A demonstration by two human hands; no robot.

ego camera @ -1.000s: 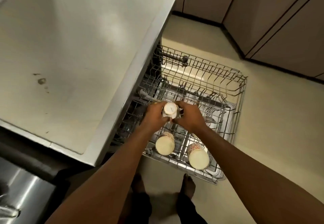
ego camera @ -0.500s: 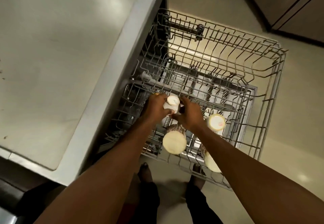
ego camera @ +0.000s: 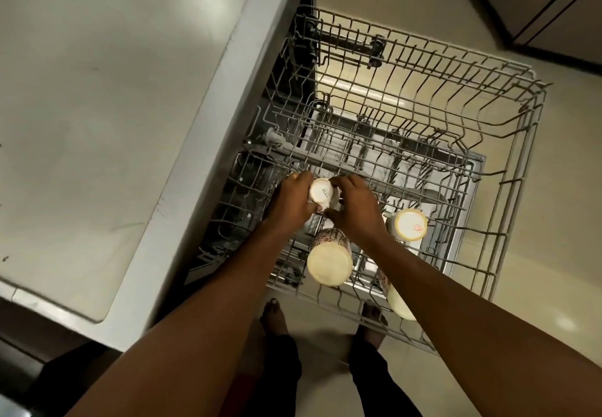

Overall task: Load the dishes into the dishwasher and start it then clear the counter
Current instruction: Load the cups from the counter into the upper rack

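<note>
1. Head view: four cups in the pulled-out rack [ego camera: 521, 116], all upside down.
2. Left hand [ego camera: 291, 203] and right hand [ego camera: 353, 209] both closed in a grip on the small white cup [ego camera: 322, 193], near the rack's middle.
3. Patterned cup [ego camera: 329, 261] just below; third cup [ego camera: 408, 225] right; fourth cup [ego camera: 399, 302] partly hidden by the right arm.
4. Rack's far half open; surface [ego camera: 97, 107] edge borders its left.

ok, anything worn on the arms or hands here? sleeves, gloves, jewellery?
Both forearms are bare as far as the frame shows: no sleeves, gloves or watch. The left hand wears a gold-coloured ring on one finger. The right hand shows nothing worn.
</note>
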